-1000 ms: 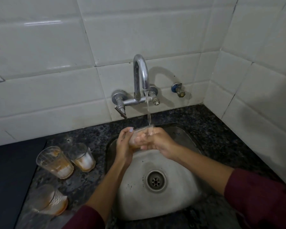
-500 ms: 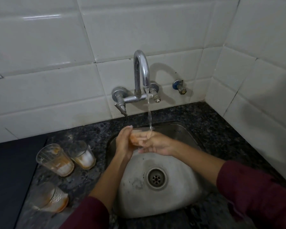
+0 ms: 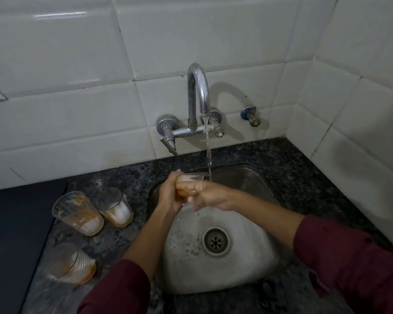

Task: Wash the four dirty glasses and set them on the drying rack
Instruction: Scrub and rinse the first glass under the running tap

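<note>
First glass under rinse at the sink; three dirty glasses wait on the bench.

The left hand (image 3: pixel 168 196) is wrapped round the base end of the glass (image 3: pixel 190 179), gripping it; the right hand (image 3: pixel 210 197) is closed on the same glass near its rim, fingers apparently rubbing its wall. The glass is held over the sink (image 3: pixel 254 180), lying roughly level, long axis left to right, mouth toward the right and just beside the water stream (image 3: pixel 208 155) from the tap (image 3: pixel 197 91). Advice: turn the mouth up into the stream, rotate while rubbing, keep a firm hold on the wet wall. The three dirty glasses (image 3: pixel 77 213) stand left of the sink. No rack is in view.
</note>
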The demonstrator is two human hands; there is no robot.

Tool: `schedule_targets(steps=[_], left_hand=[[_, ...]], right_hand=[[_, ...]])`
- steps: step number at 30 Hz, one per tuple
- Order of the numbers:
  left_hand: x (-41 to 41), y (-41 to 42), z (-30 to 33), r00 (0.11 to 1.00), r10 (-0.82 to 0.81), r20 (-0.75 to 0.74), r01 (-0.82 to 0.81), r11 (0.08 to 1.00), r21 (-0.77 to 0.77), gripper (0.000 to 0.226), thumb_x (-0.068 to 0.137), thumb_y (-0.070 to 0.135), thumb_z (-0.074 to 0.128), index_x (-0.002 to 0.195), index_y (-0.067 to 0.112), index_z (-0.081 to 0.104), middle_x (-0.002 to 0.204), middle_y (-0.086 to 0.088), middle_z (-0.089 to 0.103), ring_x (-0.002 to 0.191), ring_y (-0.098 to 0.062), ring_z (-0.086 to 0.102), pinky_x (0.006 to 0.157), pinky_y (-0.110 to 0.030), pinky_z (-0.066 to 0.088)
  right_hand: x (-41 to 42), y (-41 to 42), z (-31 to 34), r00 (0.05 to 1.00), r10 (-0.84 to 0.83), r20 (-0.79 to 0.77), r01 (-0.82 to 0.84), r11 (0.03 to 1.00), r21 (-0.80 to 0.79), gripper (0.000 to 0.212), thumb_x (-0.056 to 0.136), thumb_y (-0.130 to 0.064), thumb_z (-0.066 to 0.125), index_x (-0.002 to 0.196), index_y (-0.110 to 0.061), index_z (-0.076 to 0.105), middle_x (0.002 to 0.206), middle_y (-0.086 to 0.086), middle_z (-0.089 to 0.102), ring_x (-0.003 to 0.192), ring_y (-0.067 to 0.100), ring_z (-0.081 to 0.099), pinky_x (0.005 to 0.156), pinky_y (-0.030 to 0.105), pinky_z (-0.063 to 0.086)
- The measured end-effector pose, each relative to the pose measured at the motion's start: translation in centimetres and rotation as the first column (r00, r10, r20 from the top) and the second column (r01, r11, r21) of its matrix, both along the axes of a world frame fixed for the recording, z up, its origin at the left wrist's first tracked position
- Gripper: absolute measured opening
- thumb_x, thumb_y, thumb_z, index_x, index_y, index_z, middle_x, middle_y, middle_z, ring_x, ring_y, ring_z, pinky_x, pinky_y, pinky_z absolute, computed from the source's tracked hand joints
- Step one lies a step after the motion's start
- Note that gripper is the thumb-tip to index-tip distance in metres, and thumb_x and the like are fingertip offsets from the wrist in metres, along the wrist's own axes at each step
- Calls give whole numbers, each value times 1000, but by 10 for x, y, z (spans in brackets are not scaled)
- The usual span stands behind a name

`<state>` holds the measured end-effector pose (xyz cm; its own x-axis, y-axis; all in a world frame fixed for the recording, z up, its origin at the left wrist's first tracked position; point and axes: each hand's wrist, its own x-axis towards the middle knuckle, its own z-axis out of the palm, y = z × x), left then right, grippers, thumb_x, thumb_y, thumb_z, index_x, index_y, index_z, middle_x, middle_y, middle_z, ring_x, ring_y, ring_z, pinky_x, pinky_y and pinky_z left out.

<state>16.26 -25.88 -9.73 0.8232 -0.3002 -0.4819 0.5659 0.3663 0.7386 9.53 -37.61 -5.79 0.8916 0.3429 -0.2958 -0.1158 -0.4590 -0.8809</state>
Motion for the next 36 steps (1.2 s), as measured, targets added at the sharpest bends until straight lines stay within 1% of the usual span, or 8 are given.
schedule_targets(steps=[7,13,20,23,26,29,32,36], left_hand=[[5,3,-2,989,-40,-139,54,994,95,30,83,28,67,106,10,60,93,-15,68,78,-29,66,63,-43,58],[5,8,-1,996,-84,-23,85,995,45,15,82,25,68,85,11,63,74,-8,64,62,-20,63,55,-29,53],[-1,6,-5,982,-23,-187,45,993,113,44,74,26,76,112,10,61,102,-16,66,83,-29,66,56,-41,56],[-2,10,-8,986,-99,-134,108,992,63,38,81,31,71,111,11,61,97,-14,66,81,-27,66,57,-37,57],[-2,12,-7,993,-99,-67,103,994,45,26,82,31,68,97,11,62,86,-11,65,74,-24,64,53,-32,54],[-2,10,-5,994,-51,-92,61,993,100,25,81,26,69,97,10,61,85,-12,64,73,-25,64,51,-32,55],[-5,10,-7,989,-19,-146,32,996,88,33,80,27,72,106,12,60,96,-13,65,82,-28,65,55,-40,56],[-10,13,-8,987,-85,-136,90,996,26,18,89,29,62,95,12,63,87,-11,66,77,-25,65,57,-40,55]], right_hand=[[-2,-7,-22,907,274,319,110,577,-809,38,91,-9,49,129,-11,50,126,11,57,114,29,56,91,37,48],[-7,1,-7,962,-13,-274,111,932,346,73,85,20,38,145,-20,31,145,-4,40,133,18,40,87,23,46],[-18,1,-15,959,164,231,99,570,-815,48,90,-2,46,137,-7,41,137,16,46,122,32,49,97,36,43],[-10,1,-11,996,53,68,-27,943,-331,54,88,5,44,138,-17,44,139,9,48,126,25,46,94,30,41],[-14,7,-8,949,-48,-311,169,912,373,65,86,16,39,140,-19,41,147,10,42,129,22,42,92,28,41],[-16,6,-16,998,37,47,-32,994,-105,60,85,11,43,139,-16,42,136,14,50,116,20,48,87,26,40],[-15,0,-26,955,218,203,39,583,-812,45,91,-6,45,136,-8,45,133,14,53,119,26,50,100,33,37],[-12,2,-21,969,131,209,26,788,-615,48,92,-4,46,139,-13,43,134,9,49,118,24,49,95,29,39]])
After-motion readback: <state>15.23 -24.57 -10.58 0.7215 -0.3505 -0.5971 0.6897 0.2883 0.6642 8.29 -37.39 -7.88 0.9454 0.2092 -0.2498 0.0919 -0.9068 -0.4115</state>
